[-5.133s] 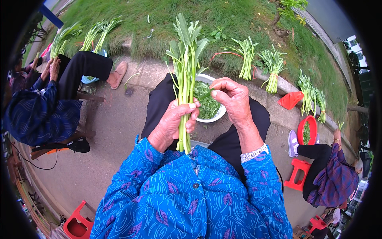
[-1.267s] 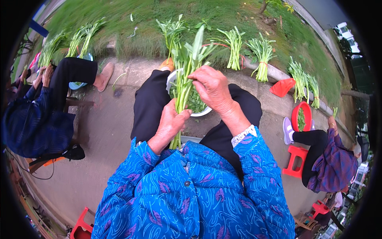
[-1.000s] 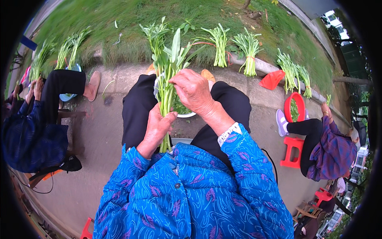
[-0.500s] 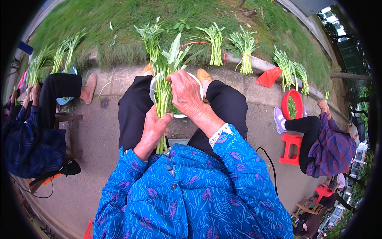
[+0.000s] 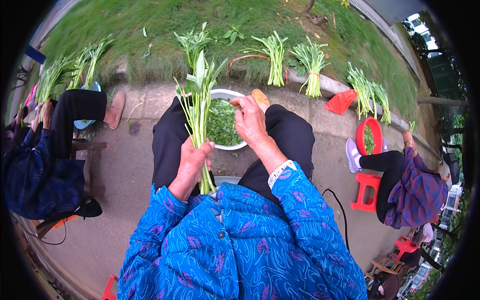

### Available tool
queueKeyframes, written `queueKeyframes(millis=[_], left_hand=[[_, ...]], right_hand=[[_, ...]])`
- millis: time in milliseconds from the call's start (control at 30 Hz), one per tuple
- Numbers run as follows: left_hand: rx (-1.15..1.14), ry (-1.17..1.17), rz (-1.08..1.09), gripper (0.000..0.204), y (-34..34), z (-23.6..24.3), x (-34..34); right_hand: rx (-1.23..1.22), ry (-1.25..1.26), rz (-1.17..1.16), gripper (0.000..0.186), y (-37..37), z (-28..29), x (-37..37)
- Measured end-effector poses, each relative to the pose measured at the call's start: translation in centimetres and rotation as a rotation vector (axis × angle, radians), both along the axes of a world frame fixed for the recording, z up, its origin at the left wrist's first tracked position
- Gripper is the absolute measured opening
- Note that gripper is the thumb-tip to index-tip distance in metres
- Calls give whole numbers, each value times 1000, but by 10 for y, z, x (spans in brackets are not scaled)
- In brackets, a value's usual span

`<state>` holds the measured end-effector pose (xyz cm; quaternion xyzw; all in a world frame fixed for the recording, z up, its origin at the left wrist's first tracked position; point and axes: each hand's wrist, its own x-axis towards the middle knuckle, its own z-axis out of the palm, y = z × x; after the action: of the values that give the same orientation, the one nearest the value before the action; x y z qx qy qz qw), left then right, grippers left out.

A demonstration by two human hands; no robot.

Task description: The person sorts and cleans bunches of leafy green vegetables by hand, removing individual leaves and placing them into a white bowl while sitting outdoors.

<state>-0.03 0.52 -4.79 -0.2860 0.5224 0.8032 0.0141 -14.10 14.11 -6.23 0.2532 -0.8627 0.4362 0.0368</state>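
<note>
Upright in my left hand (image 5: 190,162) is a bunch of water spinach (image 5: 199,115), gripped low around its pale green stalks. The narrow leaves point away from me, and the cut ends reach down to my jacket. My right hand (image 5: 251,122) is apart from the bunch, over the right edge of a white basin (image 5: 232,147). Its thumb and fingers are pinched together; anything between them is too small to make out. Many small green leaf pieces (image 5: 222,122) lie in the basin, which sits between my knees. The bunch covers the basin's left side.
Tied bundles of greens (image 5: 312,70) line the kerb and grass ahead. A red bag (image 5: 341,102) lies by the kerb. On the right, another person (image 5: 417,185) sits near a red basin (image 5: 361,132) and a red stool (image 5: 366,192). A second person (image 5: 45,170) sits at left.
My right hand has come off the upper part of the bunch and moved right, leaving more of the basin showing. My left hand keeps its grip on the stalks.
</note>
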Motion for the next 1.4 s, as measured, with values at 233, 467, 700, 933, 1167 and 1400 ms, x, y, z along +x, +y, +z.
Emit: queueKeyframes(millis=[233, 467, 700, 933, 1167, 1400], left_hand=[[10, -24, 69, 16, -5, -2, 1], [41, -50, 77, 17, -3, -5, -2], [20, -84, 66, 23, -9, -9, -10], [-92, -106, -6, 17, -11, -13, -59], [-122, -190, -26, 21, -25, -27, -136], [61, -287, 126, 21, -32, -44, -169]], right_hand=[[347, -249, 188, 23, 7, -7, 7], [180, -200, 108, 31, 20, 7, -4], [-108, -242, -283, 55, 117, 0, -106], [289, -273, -654, 89, 242, -100, -190], [667, -244, -790, 107, 282, -160, -271], [774, -370, -879, 104, 260, -178, -342]])
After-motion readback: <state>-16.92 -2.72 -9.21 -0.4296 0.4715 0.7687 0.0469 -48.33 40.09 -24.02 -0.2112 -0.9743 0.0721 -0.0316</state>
